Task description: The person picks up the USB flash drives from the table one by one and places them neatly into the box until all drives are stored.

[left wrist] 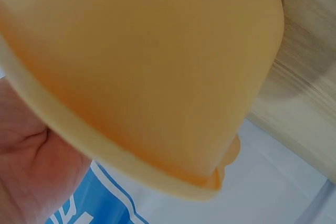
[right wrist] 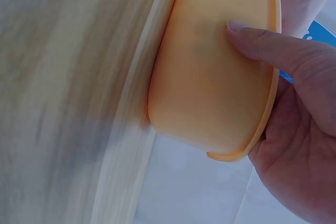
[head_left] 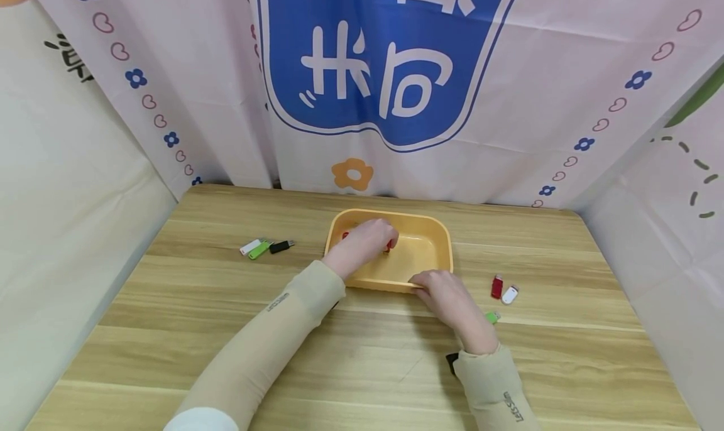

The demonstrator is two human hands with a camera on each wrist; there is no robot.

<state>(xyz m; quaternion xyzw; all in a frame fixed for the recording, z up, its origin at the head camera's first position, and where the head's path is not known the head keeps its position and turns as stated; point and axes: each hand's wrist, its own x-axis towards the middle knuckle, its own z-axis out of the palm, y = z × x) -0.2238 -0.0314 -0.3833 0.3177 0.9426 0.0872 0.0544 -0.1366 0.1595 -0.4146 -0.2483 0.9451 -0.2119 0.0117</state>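
Observation:
A yellow plastic tray [head_left: 447, 252] stands on the table. My left hand [head_left: 364, 242] reaches inside it, fingers pointing down, and pinches a small red USB stick [head_left: 388, 247]. Another bit of red [head_left: 345, 235] shows at the tray's left end, partly behind that hand. In the left wrist view the tray wall [left wrist: 157, 77] hides the fingertips. My right hand [head_left: 447, 296] grips the near rim toward the right corner. From the right wrist view, its thumb [right wrist: 257, 40] presses the outer wall while the other fingers go over the rim.
Left of the tray lie a white USB stick [head_left: 251, 247], a green one [head_left: 261, 250] and a black one [head_left: 281, 246]. To the right are a red one [head_left: 496, 286], a white one [head_left: 510, 294] and a green one [head_left: 493, 317]. A black piece [head_left: 452, 362] shows beside the right sleeve.

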